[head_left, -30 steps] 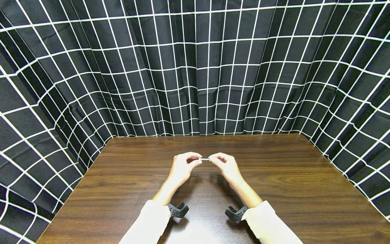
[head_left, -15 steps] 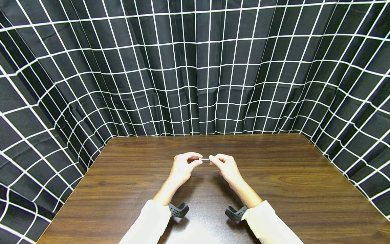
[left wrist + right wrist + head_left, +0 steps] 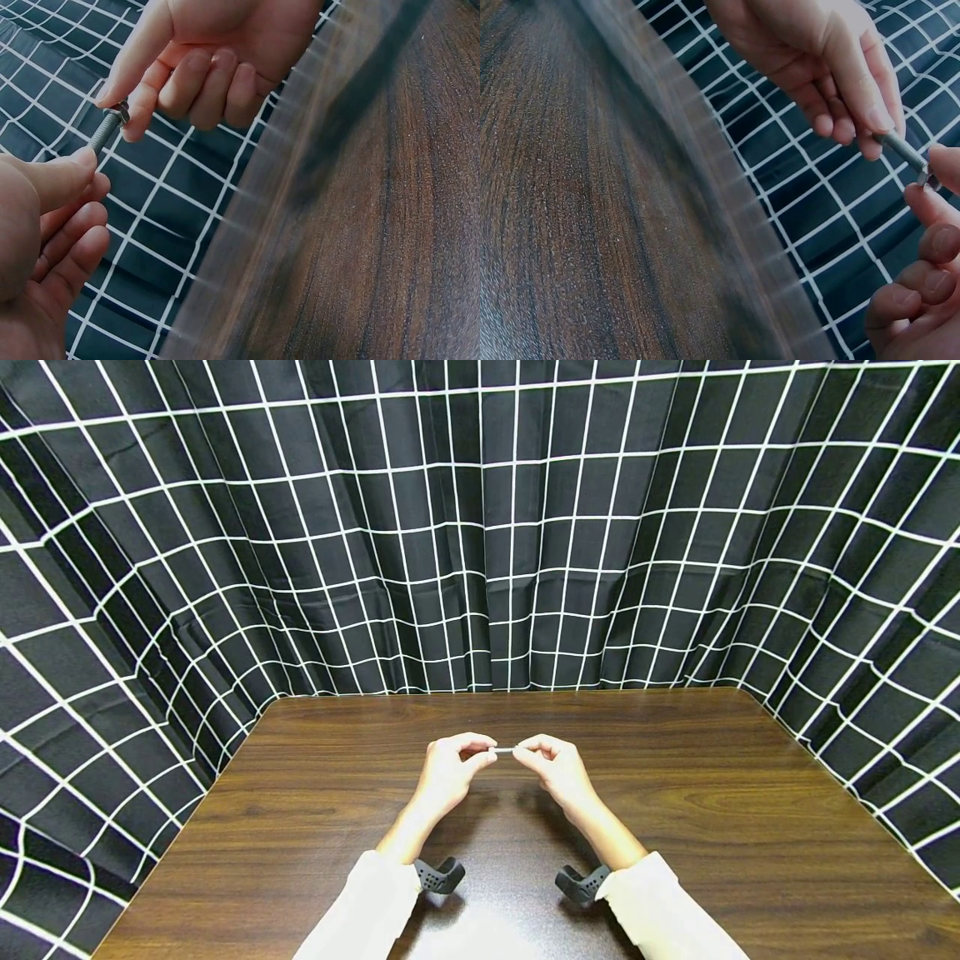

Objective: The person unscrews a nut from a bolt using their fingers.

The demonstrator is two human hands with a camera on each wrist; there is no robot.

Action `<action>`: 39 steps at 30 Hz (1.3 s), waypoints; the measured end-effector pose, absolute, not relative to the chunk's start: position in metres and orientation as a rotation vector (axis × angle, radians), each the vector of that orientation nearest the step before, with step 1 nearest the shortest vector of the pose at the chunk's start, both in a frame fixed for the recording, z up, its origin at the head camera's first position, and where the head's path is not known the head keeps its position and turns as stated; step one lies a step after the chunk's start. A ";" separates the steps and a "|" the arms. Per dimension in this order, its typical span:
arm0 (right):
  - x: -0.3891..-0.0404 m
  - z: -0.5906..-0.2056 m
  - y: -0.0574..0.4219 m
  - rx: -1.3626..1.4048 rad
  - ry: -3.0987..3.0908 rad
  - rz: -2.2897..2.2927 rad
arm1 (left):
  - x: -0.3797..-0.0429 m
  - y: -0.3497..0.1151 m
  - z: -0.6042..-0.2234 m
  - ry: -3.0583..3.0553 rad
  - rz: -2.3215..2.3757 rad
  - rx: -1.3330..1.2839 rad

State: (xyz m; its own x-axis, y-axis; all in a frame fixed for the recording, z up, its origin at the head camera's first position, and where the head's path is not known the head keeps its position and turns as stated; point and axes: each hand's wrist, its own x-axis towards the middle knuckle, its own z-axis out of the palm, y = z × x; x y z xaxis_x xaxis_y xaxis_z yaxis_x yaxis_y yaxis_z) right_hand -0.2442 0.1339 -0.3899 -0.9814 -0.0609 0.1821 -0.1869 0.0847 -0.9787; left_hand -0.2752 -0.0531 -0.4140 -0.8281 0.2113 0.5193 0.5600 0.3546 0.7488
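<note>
Black cloth ruled with white lines makes a curtain (image 3: 195, 635) beyond the left side of a brown wooden table (image 3: 300, 793), whose left edge slants toward the viewer. From that edge a broad stretch of wood runs to the left sleeve (image 3: 356, 914), the left wrist strap (image 3: 440, 877) and the left hand (image 3: 452, 767), leaving ample room sideways. The left thumb and fingertips are clamped on the left end of a small bolt (image 3: 504, 751). The bolt spans the narrow gap between the hands, held above the table, with the far edge of the wood just beyond; shadows fall beneath the arms. At its right end sits a small metal piece (image 3: 120, 112), nut or head, I cannot tell which. The right hand (image 3: 558, 768) pinches the bolt at that piece between thumb and forefinger, its other fingers curled toward the palm. Then come the right wrist strap (image 3: 581, 885), the right sleeve (image 3: 667, 910) and another wide stretch of wood out to the right edge, bordered by curtain.
</note>
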 end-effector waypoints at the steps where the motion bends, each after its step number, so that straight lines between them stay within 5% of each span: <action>1: -0.244 -0.390 0.134 0.263 -2.238 2.055 | -0.275 -0.053 -0.413 -2.293 -1.461 -0.676; 15: -0.266 -0.421 0.140 0.405 -2.156 2.032 | -0.277 -0.054 -0.414 -2.296 -1.468 -0.668; 39: -0.264 -0.418 0.140 0.514 -2.157 1.949 | -0.278 -0.055 -0.415 -2.298 -1.457 -0.656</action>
